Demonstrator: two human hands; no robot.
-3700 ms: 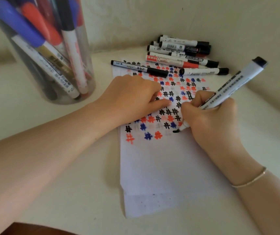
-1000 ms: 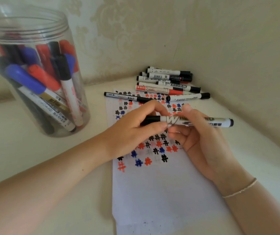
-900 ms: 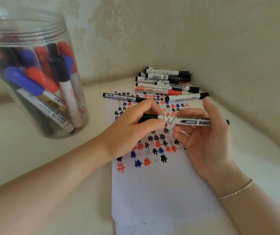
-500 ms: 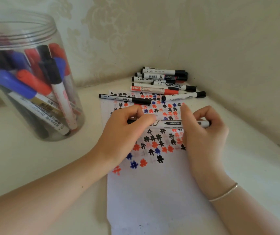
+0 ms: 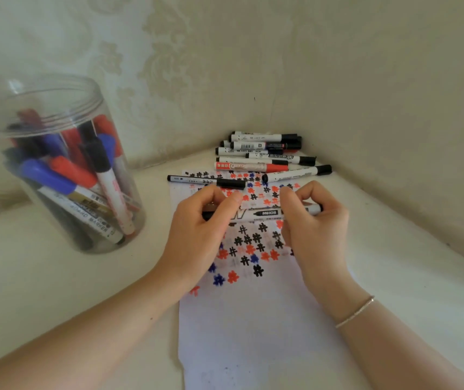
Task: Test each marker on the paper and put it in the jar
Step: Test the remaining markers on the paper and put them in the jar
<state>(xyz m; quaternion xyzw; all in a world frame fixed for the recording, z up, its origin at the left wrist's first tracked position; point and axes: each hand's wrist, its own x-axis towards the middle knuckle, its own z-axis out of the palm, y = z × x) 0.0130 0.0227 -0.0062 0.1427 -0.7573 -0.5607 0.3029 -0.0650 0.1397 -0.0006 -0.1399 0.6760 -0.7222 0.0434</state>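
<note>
Gripping one marker (image 5: 264, 213), two hands (image 5: 197, 235) above one paper (image 5: 253, 319).

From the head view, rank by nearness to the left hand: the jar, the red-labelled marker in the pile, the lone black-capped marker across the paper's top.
1. Black-capped marker, just beyond the left hand.
2. Red-labelled marker, farther back in the pile.
3. Jar, far left.

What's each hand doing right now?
Left hand: pinching the marker at its cap end.
Right hand: gripping the same marker's barrel.
</note>
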